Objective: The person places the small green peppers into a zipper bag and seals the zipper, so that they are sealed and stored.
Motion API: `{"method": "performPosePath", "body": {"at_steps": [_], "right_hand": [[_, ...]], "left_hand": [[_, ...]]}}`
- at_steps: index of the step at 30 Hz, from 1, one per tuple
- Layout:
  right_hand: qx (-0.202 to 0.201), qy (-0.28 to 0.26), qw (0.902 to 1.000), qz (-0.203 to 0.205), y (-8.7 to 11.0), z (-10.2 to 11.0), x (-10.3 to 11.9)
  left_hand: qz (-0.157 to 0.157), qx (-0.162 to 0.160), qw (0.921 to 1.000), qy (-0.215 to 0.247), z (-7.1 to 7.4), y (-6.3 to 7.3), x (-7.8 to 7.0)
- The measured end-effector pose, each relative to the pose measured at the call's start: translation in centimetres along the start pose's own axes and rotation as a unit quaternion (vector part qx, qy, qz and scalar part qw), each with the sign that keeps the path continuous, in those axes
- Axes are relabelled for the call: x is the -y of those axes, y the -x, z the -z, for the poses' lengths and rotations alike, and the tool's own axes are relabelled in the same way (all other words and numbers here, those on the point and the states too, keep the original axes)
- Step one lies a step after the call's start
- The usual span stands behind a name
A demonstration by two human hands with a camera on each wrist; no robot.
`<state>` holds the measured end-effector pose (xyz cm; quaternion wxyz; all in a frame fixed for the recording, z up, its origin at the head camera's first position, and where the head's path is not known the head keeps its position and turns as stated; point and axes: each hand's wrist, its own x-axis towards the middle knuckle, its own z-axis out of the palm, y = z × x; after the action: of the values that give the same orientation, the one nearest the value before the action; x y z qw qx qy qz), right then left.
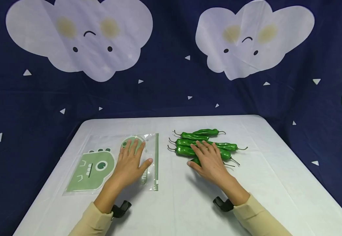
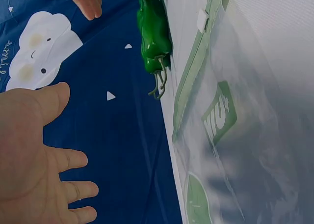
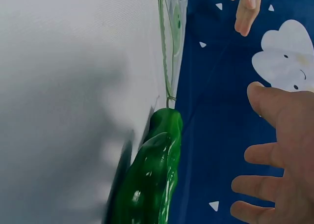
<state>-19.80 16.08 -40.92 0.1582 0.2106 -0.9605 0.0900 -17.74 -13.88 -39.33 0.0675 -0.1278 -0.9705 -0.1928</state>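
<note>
A clear zip bag point(image 1: 94, 172) with a green one-eyed monster print lies flat on the left half of the table. Above it my left hand point(image 1: 128, 165) is spread palm down; the left wrist view shows this hand point(image 2: 29, 160) raised off the bag point(image 2: 221, 106), fingers extended. Several long green chili peppers point(image 1: 185, 150) lie grouped to the right of the bag, stems pointing both ways. Over their near side hovers my right hand point(image 1: 210, 162), which hides some of them. In the right wrist view that hand point(image 3: 289, 155) holds nothing above the glossy peppers point(image 3: 152, 170).
A white cloth covers the table point(image 1: 176, 209), which has rounded far corners. Behind it hangs a dark blue curtain point(image 1: 165, 95) with clouds and small white triangles. The bag's green zip edge point(image 1: 156, 164) faces the peppers, with a white slider point(image 2: 202, 21) on it.
</note>
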Motion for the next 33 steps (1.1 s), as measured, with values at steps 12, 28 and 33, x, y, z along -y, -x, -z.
{"method": "performPosePath", "body": {"at_steps": [12, 28, 33], "right_hand": [[0.004, -0.040, 0.9988, 0.028, -1.0, -0.1, 0.4], [0.020, -0.062, 0.9956, 0.066, -2.3, -1.0, 1.1], [0.026, -0.064, 0.9943, 0.081, -2.7, -1.7, 1.1]], "left_hand": [[-0.009, 0.006, 0.9998, 0.015, 0.1, -0.5, -0.4], [-0.011, 0.013, 0.9998, 0.014, -0.7, -1.5, -0.4], [-0.018, 0.006, 0.9998, 0.008, -1.0, -1.6, -0.3]]}}
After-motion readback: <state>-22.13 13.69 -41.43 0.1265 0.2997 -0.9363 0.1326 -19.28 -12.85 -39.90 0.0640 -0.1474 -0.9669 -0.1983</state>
